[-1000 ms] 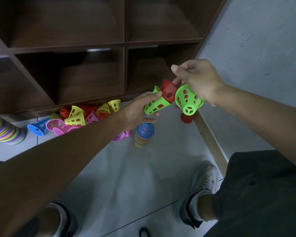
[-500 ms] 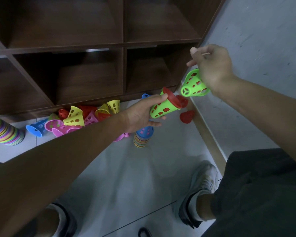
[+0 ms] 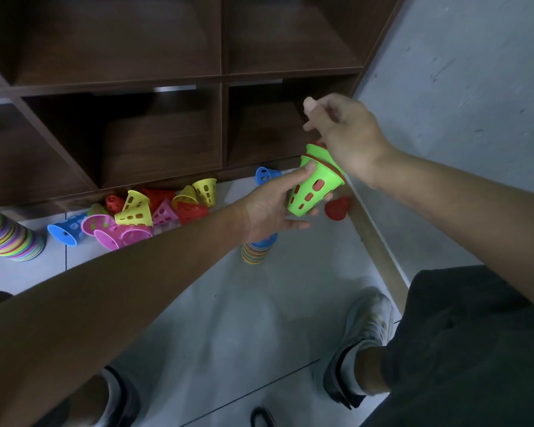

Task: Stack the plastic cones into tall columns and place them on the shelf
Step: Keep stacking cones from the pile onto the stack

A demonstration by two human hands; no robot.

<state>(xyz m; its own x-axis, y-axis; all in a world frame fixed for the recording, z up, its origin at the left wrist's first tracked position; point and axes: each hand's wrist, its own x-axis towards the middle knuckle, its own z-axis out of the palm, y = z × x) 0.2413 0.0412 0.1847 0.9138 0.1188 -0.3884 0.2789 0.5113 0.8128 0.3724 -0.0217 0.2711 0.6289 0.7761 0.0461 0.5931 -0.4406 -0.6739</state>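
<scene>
Pale, smooth floor tiles (image 3: 228,328) run up to a dark wood-grain cubby shelf (image 3: 154,84), with a rough grey wall on the right. Nearest are two worn sneakers (image 3: 364,343). Further out, the left hand (image 3: 272,208) curls thumb and fingers round a small nested stack of green cones (image 3: 316,183), perforated tapered plastic with red showing through the holes and a red rim between the green ones. The right hand (image 3: 349,137) rests above the stack's wide end, fingers loosely bent; whether it pinches the top green cone I cannot tell. Beneath the left hand stands a short multicoloured column of cones (image 3: 255,252) on the floor. A red cone (image 3: 338,208) lies by the wooden baseboard. Along the shelf's foot lie scattered loose cones (image 3: 136,214), yellow, pink, red and blue; a striped tall stack (image 3: 8,238) lies at the left edge.
</scene>
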